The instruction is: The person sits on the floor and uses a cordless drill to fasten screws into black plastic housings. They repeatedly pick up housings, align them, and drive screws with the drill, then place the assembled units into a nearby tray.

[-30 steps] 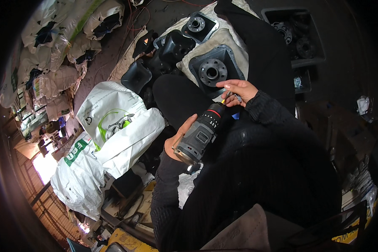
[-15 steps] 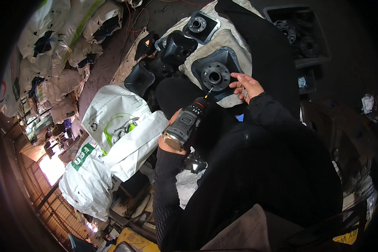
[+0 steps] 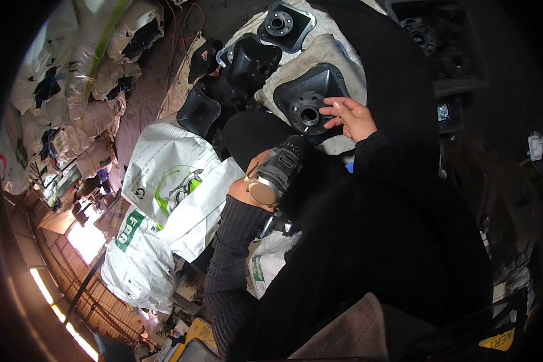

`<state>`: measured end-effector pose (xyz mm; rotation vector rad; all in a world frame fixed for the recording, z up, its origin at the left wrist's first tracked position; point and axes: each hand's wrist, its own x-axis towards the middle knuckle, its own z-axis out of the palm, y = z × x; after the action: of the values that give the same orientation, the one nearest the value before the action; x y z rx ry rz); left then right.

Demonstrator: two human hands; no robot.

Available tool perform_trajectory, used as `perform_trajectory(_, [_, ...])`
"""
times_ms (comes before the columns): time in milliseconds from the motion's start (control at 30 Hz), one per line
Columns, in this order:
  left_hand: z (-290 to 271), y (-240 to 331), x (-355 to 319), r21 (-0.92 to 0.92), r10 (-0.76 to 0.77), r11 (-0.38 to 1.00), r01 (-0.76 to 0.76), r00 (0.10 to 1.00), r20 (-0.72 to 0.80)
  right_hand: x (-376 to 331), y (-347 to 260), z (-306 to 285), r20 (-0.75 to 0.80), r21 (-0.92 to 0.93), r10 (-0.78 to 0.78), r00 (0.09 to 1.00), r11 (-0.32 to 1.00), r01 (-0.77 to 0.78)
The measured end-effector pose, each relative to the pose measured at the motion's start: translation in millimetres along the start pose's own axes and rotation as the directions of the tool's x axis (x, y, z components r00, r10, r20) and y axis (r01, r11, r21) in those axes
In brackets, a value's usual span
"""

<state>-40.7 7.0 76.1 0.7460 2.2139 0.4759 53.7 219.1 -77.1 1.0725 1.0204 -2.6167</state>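
To your left, a white plastic sack [image 3: 175, 175] with a green ring design is lying beside your left forearm. Below it, another white sack [image 3: 140, 256] is showing a green label patch. Further left, pale filled sacks [image 3: 60, 78] are sitting stacked in a row. A yellow-and-black label [image 3: 499, 341] is peeking in at the lower right.

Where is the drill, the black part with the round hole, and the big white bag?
drill [image 3: 276, 173], head view, on its grey body.
black part [image 3: 308, 99], head view, on its ring.
white bag [image 3: 169, 175], head view, on its front.
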Motion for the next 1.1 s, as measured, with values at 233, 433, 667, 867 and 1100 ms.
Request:
perform_trajectory(233, [7, -23, 18, 0.080, -0.094, 0.994, 0.076, 0.962, 0.255, 11, 5, 3, -0.043, 0.022, -0.027, 0.999, 0.999, 0.028])
perform_trajectory(433, [10, -15, 26, 0.424, -0.018, 0.897, -0.126, 0.948, 0.318, 14, 11, 2, -0.071, 0.007, -0.065, 0.995, 0.998, 0.065])
perform_trajectory(667, [1, 19, 0, 0.321, -0.174, 0.938, 0.130, 0.978, 0.112, 12, 19, 7, -0.083, -0.016, -0.186, 0.979, 0.983, 0.185])
perform_trajectory(867, [8, 28, -26, 0.305, 0.276, 0.923, -0.234, 0.955, -0.104, 9, 15, 3, -0.026, -0.044, -0.196, 0.980, 0.980, 0.195])
perform_trajectory(1100, [37, 37, -42, -0.570, -0.013, 0.822, -0.028, 0.998, -0.068, -25, 6, -8, 0.156, 0.259, 0.194, 0.968, 0.938, -0.230])
